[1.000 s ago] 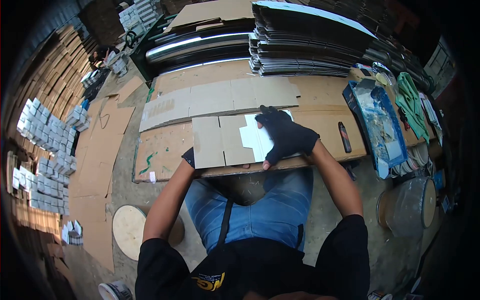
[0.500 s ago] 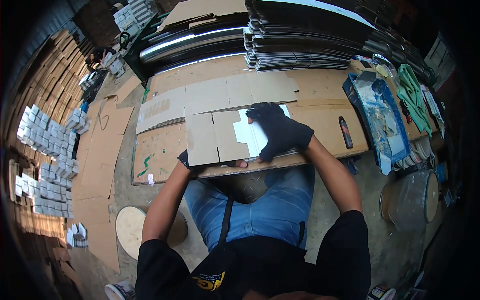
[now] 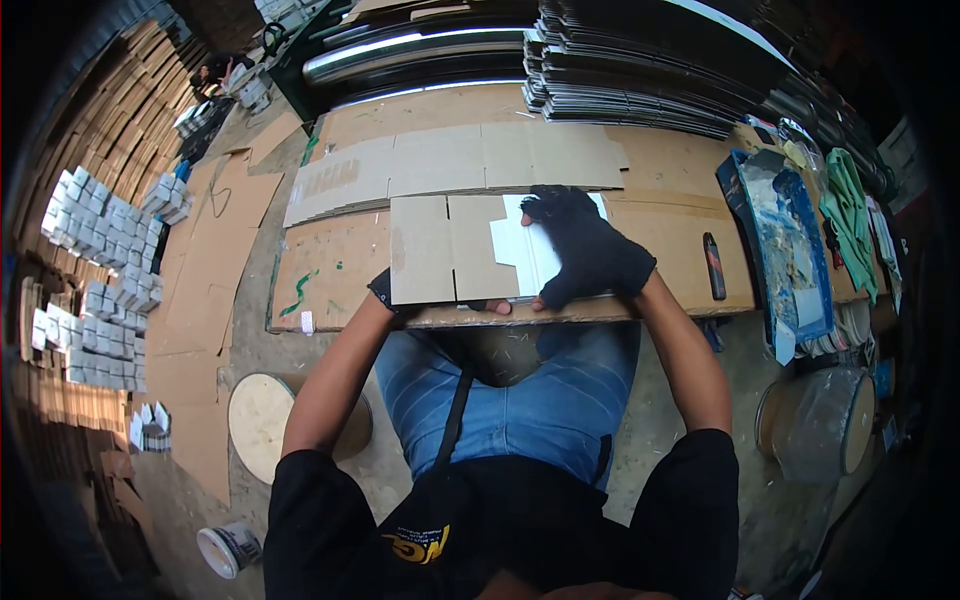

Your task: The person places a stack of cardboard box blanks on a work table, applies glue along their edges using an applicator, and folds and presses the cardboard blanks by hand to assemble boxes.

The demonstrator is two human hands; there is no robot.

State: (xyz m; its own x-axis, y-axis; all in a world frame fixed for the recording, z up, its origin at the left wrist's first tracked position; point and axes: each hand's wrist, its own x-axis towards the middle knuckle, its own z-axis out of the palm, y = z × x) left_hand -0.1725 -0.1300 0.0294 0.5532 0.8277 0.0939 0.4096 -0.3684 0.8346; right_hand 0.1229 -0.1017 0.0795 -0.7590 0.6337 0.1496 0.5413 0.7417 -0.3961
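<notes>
A flat cardboard box blank [image 3: 425, 250] with slots lies near the table's front edge, its right part folded over to show a white face [image 3: 535, 262]. My right hand [image 3: 590, 240], in a black fingerless glove, rests on that white face with thumb and fingers spread. Most of my left hand [image 3: 490, 306] is hidden below the blank. Its bare fingertips show at the near edge, and it appears to hold the blank from underneath. Behind the blank lies a stack of similar flat blanks [image 3: 430, 165].
A black-and-red marker-like tube [image 3: 714, 265] and a glue-smeared blue tray [image 3: 735, 190] are on the right, near a green cloth [image 3: 845, 205]. Dark sheets [image 3: 640, 75] are piled beside a metal roller [image 3: 420, 60] at the back. A drum [image 3: 262, 425] stands left of my legs.
The view has shifted slightly, so the table and its contents sit higher and further right. Both hands keep nearly the same pose on the blank.
</notes>
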